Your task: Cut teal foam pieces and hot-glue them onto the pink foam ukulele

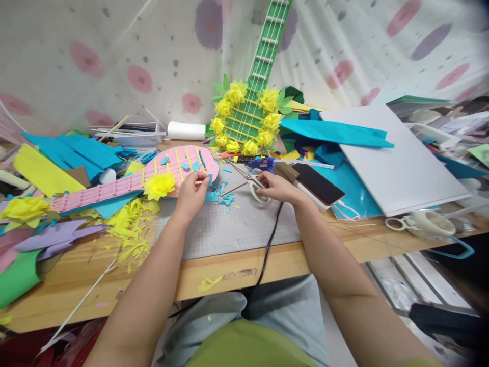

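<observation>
My left hand (pixel 192 196) pinches a small piece of blue paper (pixel 210 180) at the near edge of a pink paper guitar (pixel 208 158). The guitar carries yellow strips, little blue leaves and a yellow paper flower (pixel 159 185). Around the white handles of a pair of scissors (pixel 254 192) my right hand (pixel 278 186) has its fingers closed; the blades point away to the left over the grey cutting mat (pixel 229 232). Blue paper scraps (pixel 226 198) and a thin stick (pixel 234 189) lie between the hands.
A green paper guitar (pixel 244 127) with yellow flowers leans at the back. Right of my hand are a blue glue gun (pixel 263 163), a phone (pixel 320 182), a white board (pixel 397 168) and a cup (pixel 431 223). A black cable (pixel 270 244) crosses the mat. Yellow scraps (pixel 132 224) lie left.
</observation>
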The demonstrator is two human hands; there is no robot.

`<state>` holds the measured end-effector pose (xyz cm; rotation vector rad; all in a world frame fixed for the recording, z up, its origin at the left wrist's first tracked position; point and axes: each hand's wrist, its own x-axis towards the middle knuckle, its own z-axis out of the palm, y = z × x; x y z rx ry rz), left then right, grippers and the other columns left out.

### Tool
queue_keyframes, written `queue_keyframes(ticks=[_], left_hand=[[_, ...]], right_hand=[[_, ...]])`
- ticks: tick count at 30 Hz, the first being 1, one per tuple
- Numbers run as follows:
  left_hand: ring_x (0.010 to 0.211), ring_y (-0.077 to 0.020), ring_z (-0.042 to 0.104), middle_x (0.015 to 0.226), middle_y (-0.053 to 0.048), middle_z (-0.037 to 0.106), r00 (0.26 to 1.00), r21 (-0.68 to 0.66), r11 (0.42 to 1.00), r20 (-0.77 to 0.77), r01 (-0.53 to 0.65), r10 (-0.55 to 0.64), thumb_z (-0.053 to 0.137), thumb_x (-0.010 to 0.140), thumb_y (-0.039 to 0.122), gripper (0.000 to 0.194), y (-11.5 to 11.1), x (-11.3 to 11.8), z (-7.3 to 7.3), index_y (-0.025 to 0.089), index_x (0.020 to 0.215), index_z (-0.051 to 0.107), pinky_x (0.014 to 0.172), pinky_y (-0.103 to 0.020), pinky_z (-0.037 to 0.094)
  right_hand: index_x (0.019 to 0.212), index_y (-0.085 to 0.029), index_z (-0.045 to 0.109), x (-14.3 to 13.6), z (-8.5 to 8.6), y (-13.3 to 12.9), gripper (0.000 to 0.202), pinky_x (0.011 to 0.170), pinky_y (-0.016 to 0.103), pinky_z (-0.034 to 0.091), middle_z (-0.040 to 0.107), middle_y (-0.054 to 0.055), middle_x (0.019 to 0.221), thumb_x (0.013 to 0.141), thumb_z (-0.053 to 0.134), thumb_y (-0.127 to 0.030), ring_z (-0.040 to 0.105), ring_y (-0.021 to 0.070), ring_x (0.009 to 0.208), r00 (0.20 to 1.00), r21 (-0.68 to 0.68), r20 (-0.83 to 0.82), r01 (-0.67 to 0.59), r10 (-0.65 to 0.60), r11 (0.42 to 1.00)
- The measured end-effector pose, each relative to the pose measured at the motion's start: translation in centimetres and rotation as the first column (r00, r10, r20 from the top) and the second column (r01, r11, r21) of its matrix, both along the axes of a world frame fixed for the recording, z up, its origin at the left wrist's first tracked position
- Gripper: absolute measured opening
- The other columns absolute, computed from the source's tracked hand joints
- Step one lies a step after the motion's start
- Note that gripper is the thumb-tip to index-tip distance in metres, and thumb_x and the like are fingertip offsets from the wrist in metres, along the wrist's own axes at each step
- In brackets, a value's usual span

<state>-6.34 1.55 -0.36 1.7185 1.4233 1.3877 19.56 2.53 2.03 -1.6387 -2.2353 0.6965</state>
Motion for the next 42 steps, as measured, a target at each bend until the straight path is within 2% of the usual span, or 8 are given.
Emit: queue_keyframes(ticks=[3,7,12,18,29,37,42], left_hand=[[0.074,-0.0138,0.056,0.079,-0.002,0.060,0.999,-0.031,0.999,0.022,0.038,-0.038,0.055,0.074,0.028,0.010,0.1,-0.1,0.0,0.018,0.076,0.056,0.071,-0.028,0.046],[0.072,-0.0130,0.055,0.078,-0.001,0.060,0.998,-0.049,0.997,0.012,0.058,-0.057,0.056,0.073,0.027,0.009,0.1,-0.7,0.5,0.018,0.074,0.056,0.069,-0.027,0.044],[0.072,-0.0132,0.054,0.078,-0.002,0.060,0.993,-0.072,0.992,0.057,0.105,-0.101,0.059,0.069,0.028,0.012,0.1,-1.3,0.9,0.017,0.072,0.055,0.066,-0.026,0.043],[0.073,-0.0139,0.055,0.080,-0.004,0.062,0.971,-0.101,0.972,0.137,0.211,-0.197,0.063,0.065,0.028,0.014,-0.1,-1.1,1.2,0.017,0.067,0.055,0.066,-0.027,0.044],[0.070,-0.0141,0.056,0.082,-0.005,0.065,0.977,-0.122,0.970,0.059,0.211,-0.205,0.062,0.066,0.028,0.013,0.0,-1.3,0.8,0.016,0.067,0.057,0.065,-0.028,0.043],[0.073,-0.0146,0.056,0.082,-0.004,0.064,0.973,-0.115,0.967,0.054,0.228,-0.223,0.062,0.065,0.029,0.013,-0.1,-1.3,0.7,0.017,0.069,0.058,0.068,-0.028,0.044],[0.070,-0.0144,0.056,0.078,-0.004,0.064,0.974,-0.119,0.967,0.047,0.225,-0.221,0.063,0.065,0.028,0.012,-0.1,-1.3,0.8,0.017,0.068,0.059,0.065,-0.027,0.044]], right_hand=[[0.093,-0.019,0.046,-0.3,-1.0,-0.2,0.037,0.063,0.026,0.038,0.060,0.003,0.085,0.070,0.064,-0.041,0.053,0.0152,0.072,0.993,0.118,-0.115,0.022,-0.009,0.993],[0.090,-0.019,0.048,-1.5,-2.0,-0.4,0.042,0.063,0.026,0.034,0.058,0.003,0.084,0.066,0.065,-0.050,0.050,0.0150,0.071,0.995,0.227,-0.084,-0.035,0.056,0.973],[0.078,-0.020,0.055,-1.7,-2.0,-0.7,0.037,0.058,0.025,0.026,0.056,0.000,0.069,0.069,0.060,-0.056,0.046,0.0135,0.065,0.996,0.187,0.022,-0.094,0.092,0.978],[0.072,-0.020,0.058,-1.7,-1.7,-0.9,0.042,0.057,0.024,0.023,0.055,-0.002,0.065,0.066,0.063,-0.061,0.045,0.0123,0.063,0.988,0.149,0.059,-0.147,0.140,0.978],[0.062,-0.019,0.050,-2.0,-1.3,-1.2,0.047,0.055,0.025,0.019,0.045,-0.004,0.057,0.062,0.066,-0.063,0.036,0.0097,0.057,0.989,0.117,0.058,-0.145,0.138,0.983],[0.060,-0.019,0.049,-1.9,-1.4,-1.1,0.047,0.055,0.025,0.019,0.046,-0.004,0.056,0.061,0.067,-0.063,0.037,0.0096,0.056,0.989,0.129,0.051,-0.141,0.135,0.982],[0.063,-0.020,0.054,-1.9,-1.5,-1.1,0.044,0.055,0.025,0.020,0.051,-0.003,0.058,0.063,0.066,-0.062,0.040,0.0105,0.057,0.989,0.140,0.043,-0.148,0.144,0.979]])
